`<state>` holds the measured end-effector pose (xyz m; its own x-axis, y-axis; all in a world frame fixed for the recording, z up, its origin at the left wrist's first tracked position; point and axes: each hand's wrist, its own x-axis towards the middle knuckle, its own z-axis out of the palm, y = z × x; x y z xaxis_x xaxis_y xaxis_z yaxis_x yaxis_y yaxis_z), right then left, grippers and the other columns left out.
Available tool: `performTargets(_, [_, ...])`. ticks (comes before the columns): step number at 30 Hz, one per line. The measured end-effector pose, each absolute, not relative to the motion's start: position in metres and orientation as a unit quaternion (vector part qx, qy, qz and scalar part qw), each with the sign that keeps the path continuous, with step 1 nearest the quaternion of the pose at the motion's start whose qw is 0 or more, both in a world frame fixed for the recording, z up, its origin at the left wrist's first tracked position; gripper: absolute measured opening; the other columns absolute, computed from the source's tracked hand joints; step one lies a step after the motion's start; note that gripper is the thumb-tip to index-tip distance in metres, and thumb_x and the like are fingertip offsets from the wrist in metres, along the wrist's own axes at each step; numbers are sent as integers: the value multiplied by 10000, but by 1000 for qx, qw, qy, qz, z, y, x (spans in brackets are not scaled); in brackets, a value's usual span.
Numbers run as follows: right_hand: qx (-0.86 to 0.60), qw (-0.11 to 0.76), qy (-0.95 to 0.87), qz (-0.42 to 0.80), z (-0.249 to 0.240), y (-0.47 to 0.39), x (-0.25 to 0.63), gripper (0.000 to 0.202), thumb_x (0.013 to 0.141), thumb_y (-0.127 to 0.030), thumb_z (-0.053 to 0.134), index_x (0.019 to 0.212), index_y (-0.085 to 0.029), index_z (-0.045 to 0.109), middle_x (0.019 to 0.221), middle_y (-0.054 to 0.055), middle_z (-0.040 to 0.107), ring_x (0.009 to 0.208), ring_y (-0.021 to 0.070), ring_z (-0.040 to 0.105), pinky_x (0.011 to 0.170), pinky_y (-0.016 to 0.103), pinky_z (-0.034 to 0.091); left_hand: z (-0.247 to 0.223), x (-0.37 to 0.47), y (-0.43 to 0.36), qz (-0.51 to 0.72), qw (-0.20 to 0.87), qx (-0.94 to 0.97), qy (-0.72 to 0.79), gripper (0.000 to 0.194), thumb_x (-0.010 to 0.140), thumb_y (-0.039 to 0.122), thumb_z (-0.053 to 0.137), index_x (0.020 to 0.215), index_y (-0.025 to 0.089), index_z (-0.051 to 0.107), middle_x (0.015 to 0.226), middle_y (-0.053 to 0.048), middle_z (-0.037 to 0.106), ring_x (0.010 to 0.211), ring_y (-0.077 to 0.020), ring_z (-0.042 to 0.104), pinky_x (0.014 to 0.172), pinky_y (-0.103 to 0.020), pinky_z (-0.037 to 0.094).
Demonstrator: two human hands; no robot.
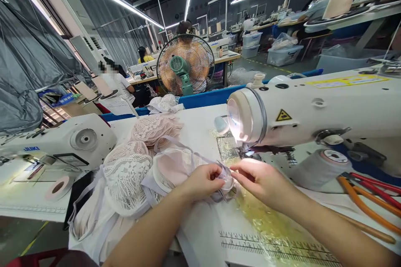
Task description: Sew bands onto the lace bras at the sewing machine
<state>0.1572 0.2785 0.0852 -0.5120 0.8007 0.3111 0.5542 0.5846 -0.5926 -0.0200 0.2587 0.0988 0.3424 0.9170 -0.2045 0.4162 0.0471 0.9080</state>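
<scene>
White lace bras [128, 179] lie in a pile on the white sewing table [200, 123], left of the sewing machine head [250, 114]. My left hand [205, 181] pinches a pale strap and fabric edge between thumb and fingers, just in front of the needle area. Close on its right, my right hand [255, 175] has thumb and fingertips together at the same piece of fabric [227, 181]. A light strap runs from the pile up to my left hand. What exactly lies between the right fingertips is too small to make out.
To the right stand a grey thread cone [321, 171] and orange-handled scissors [360, 200]. A second sewing machine [81, 142], a tape roll [59, 187] and a dark flat object [78, 196] are at left. A large fan [185, 64] stands behind the table. A ruler scale [275, 246] marks the front.
</scene>
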Motion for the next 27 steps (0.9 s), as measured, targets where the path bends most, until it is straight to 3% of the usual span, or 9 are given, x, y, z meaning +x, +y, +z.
performTargets(4, [-348, 258, -862, 262, 84, 296, 148, 292, 806, -262, 407, 987, -165, 614, 953, 102, 661, 888, 222, 602, 763, 314, 461, 94, -22, 260, 247, 496, 653, 516, 60, 674, 177, 443, 619, 166, 423, 556, 55, 342, 522, -79, 301, 495, -223, 235])
performTargets(7, [-318, 210, -863, 332, 81, 298, 146, 249, 815, -275, 400, 898, -183, 617, 774, 52, 652, 748, 186, 596, 666, 268, 455, 90, -22, 261, 243, 481, 653, 532, 59, 679, 200, 461, 645, 156, 478, 573, 44, 384, 546, -87, 339, 513, -220, 261])
performTargets(11, [-347, 186, -835, 385, 75, 298, 151, 211, 808, -325, 429, 731, -172, 551, 549, -25, 464, 515, 118, 428, 481, 224, 339, 88, -20, 262, 264, 507, 615, 543, 88, 641, 202, 516, 706, 144, 531, 597, 37, 440, 546, -81, 370, 505, -204, 272])
performTargets(17, [-351, 194, -783, 476, 68, 303, 152, 178, 771, -306, 454, 654, -172, 464, 542, -59, 338, 503, 92, 322, 460, 210, 257, 89, -19, 265, 326, 590, 495, 548, 163, 562, 209, 594, 689, 149, 512, 526, 39, 494, 463, -80, 440, 469, -198, 314])
performTargets(27, [-349, 215, -725, 553, 62, 305, 149, 148, 738, -297, 491, 666, -179, 439, 529, -76, 307, 476, 74, 283, 442, 204, 222, 87, -19, 270, 352, 648, 417, 532, 264, 483, 249, 697, 647, 126, 532, 528, 6, 554, 453, -92, 487, 452, -222, 394])
